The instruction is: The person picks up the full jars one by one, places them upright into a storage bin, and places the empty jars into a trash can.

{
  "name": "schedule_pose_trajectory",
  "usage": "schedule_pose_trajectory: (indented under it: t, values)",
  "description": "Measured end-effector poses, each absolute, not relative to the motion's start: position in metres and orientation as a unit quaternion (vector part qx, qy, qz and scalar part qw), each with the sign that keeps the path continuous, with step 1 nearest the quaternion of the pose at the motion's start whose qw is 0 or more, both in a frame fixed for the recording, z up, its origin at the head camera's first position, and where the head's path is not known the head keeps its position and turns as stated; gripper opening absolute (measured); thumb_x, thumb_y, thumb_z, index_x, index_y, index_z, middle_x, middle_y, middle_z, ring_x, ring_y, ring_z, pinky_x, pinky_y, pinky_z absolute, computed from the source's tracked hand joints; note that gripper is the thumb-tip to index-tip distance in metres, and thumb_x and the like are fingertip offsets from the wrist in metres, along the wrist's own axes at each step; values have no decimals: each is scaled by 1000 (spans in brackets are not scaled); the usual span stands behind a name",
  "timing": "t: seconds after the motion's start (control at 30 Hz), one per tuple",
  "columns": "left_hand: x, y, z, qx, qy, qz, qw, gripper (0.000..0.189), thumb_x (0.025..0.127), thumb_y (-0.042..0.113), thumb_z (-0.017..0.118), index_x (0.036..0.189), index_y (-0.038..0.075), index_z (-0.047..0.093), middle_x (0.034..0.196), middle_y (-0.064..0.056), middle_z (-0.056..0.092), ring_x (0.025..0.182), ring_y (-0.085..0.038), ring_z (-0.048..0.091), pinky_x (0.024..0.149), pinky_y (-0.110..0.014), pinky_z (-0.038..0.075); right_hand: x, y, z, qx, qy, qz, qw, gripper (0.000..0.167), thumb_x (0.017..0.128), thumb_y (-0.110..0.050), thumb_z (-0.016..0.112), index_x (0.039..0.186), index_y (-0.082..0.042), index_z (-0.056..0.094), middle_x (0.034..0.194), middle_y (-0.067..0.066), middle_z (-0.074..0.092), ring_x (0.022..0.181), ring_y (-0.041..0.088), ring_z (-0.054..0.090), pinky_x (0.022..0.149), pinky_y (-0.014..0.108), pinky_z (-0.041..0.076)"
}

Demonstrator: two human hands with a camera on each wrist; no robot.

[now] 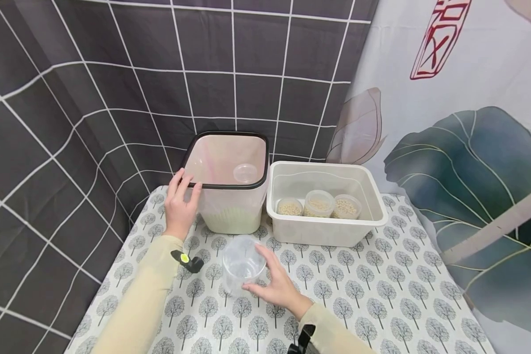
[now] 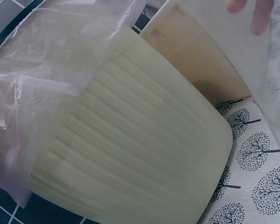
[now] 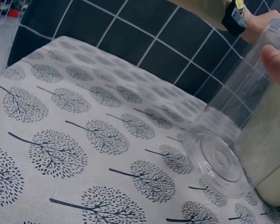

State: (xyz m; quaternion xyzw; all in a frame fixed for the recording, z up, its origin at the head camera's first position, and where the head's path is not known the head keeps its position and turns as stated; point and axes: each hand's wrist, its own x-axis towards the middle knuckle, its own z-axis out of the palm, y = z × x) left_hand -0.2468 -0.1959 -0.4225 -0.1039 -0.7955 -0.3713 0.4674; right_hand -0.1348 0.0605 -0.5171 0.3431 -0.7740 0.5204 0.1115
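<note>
My right hand (image 1: 280,285) grips a clear plastic jar (image 1: 243,263) from its right side, with thumb and fingers spread around it. In the right wrist view the jar (image 3: 224,140) is tilted close over the tablecloth, and nothing shows inside it. My left hand (image 1: 180,206) is at the front left corner of a pale green bin (image 1: 232,221), fingertips at its black rim, fingers fairly straight. A thin pinkish plastic bag (image 2: 46,51) lines the bin and hangs over its outside. Low inside the bin lies a round clear plastic piece (image 1: 245,173).
Right of the bin stands a white rectangular basin (image 1: 318,231). Inside it are three round clear tubs (image 1: 319,203) of pale beans. A tree-print cloth (image 1: 349,295) covers the table. Dark grid-patterned curtain (image 1: 208,93) hangs behind and left, a leaf-print one (image 1: 460,162) at right.
</note>
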Motion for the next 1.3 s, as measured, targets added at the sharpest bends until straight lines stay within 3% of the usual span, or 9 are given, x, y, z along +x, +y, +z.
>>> schedule_pose_trajectory:
  t: [0.43, 0.8, 1.1, 1.3]
  values:
    - [-248, -197, -423, -101, -799, -366, 466, 28, 86, 16, 66, 110, 1, 64, 130, -17, 51, 122, -31, 46, 102, -38, 38, -141, 63, -502, 377, -758, 490, 208, 96, 58, -17, 86, 135, 9, 33, 137, 24, 38, 120, 37, 45, 89, 52, 46]
    - [-247, -197, -424, -98, -800, -369, 463, 27, 87, 17, 66, 109, 1, 65, 132, -15, 51, 122, -30, 46, 102, -37, 38, -129, 64, -445, 379, -737, 500, 251, 90, 53, -5, 86, 126, 16, 38, 129, 30, 42, 113, 37, 50, 87, 44, 50]
    - [-248, -198, -426, -100, -798, -365, 470, 27, 87, 16, 66, 108, 1, 65, 131, -15, 51, 121, -30, 47, 101, -35, 39, -136, 68, -433, 402, -694, 518, 299, 81, 67, -17, 82, 120, 23, 37, 125, 34, 42, 118, 32, 46, 94, 36, 46]
    - [-248, -198, -426, -103, -796, -366, 471, 26, 86, 15, 66, 107, 0, 65, 129, -18, 51, 121, -30, 47, 101, -37, 39, -143, 70, -421, 412, -664, 521, 344, 77, 76, -24, 77, 118, 26, 36, 121, 38, 41, 116, 35, 48, 90, 37, 48]
